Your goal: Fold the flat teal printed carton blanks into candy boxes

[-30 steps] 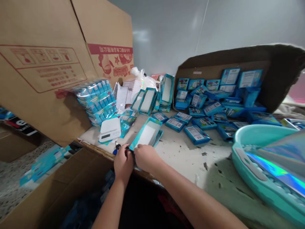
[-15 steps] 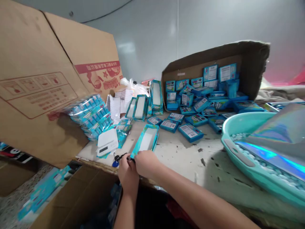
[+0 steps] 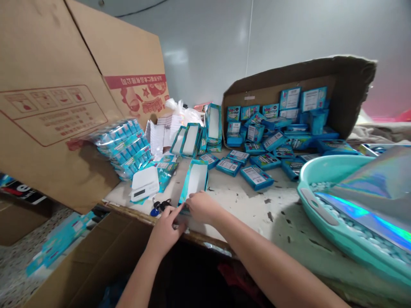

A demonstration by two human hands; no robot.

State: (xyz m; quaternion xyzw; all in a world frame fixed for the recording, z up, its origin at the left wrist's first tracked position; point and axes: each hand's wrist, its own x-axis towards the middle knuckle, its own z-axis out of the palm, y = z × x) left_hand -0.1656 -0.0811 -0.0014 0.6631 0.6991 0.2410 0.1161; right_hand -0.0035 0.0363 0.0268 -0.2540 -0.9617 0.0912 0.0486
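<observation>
Box [image 3: 196, 177] is lying open side up near the front edge of the table [image 3: 224, 209], its long side running away from the person, pale inside showing. Both hands are at the near end. Left hand [image 3: 164, 233] has its index finger stretched out to the near left corner, with the thumb apart from it and lower down. Right hand [image 3: 203, 208] has its fingers curled together over the near end; can't tell if they're actually pinching the card, since the hand itself covers that bit.

My two cents: that thin wall looks easy to crease, so I'd go with fingertips and light pressure right at the corner, not a big squeeze mid-side. Let one hand brace the end while the other does the fine work, and let the table carry the weight so the far end doesn't swing. I'd also be wary of the keys [image 3: 165, 204] just beside the left fingers, as they could snag or scratch the card. The scale [image 3: 145, 184] is over to the left and the loose packs [image 3: 257, 176] are off to the right, so small wrist moves seem plenty.
</observation>
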